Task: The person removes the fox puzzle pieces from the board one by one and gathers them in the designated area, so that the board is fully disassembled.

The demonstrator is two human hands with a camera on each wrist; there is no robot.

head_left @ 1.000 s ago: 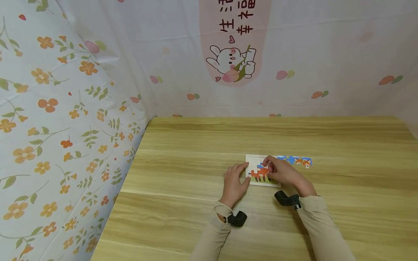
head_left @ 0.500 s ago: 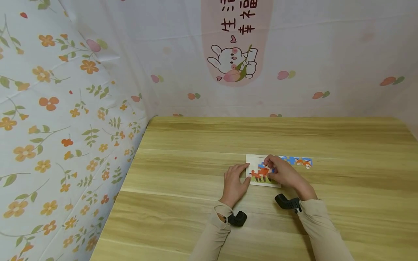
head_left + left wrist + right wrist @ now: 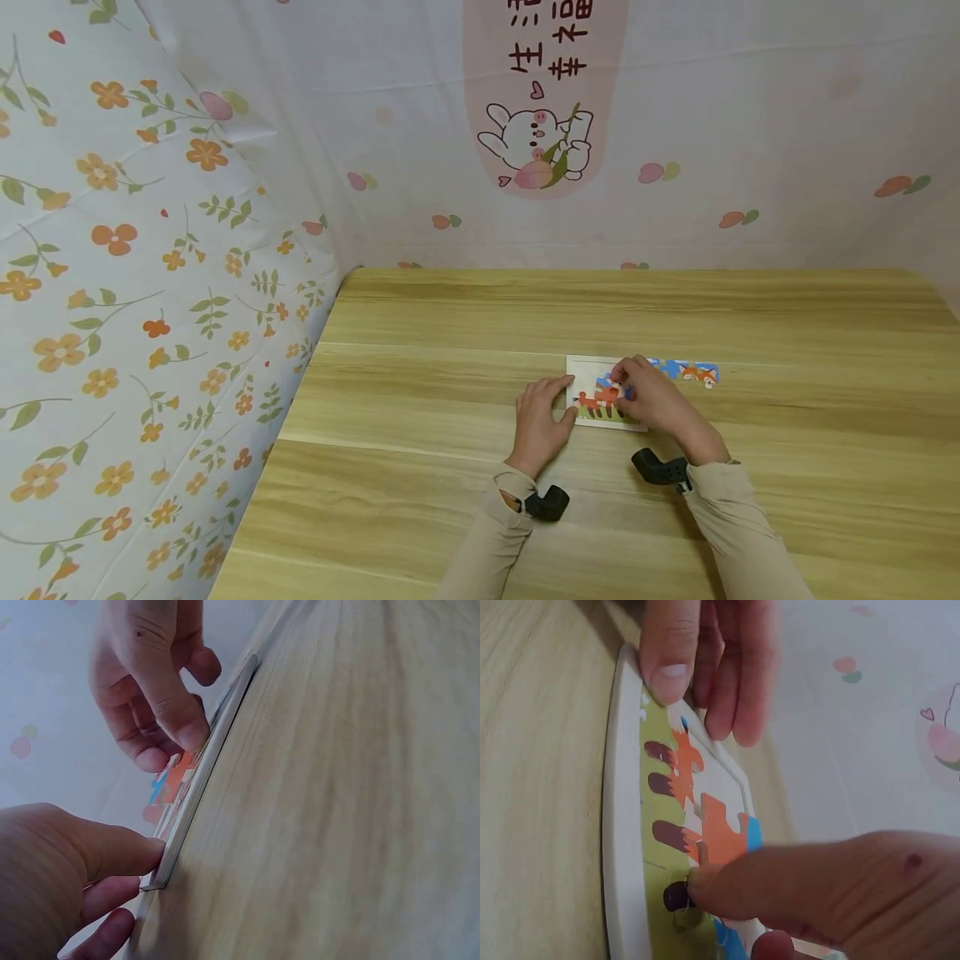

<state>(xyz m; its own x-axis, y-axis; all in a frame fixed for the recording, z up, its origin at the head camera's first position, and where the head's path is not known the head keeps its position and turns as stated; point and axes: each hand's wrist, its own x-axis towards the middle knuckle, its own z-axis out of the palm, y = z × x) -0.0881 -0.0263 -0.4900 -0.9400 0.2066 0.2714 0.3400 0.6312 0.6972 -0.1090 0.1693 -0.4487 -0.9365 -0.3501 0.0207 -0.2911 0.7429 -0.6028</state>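
Note:
A white-framed jigsaw board lies on the table, part-filled with orange, blue and green pieces that form a fox's body and legs. My left hand rests at its left side, the thumb touching the near corner and the other fingers along the edge. Over the right half, my right hand pinches a small jigsaw piece between thumb and fingers, against the board; its outline is mostly hidden by the hand. An orange piece of the fox's body shows beside the right thumb.
Several loose jigsaw pieces, with a fox's face and blue sky, lie just right of the board. A wooden table extends around it. Printed cloth hangs behind the table and at the left.
My right hand's fingers have shifted slightly over the same part of the board, uncovering a bit more blue and white. The left hand stays at the board's edge.

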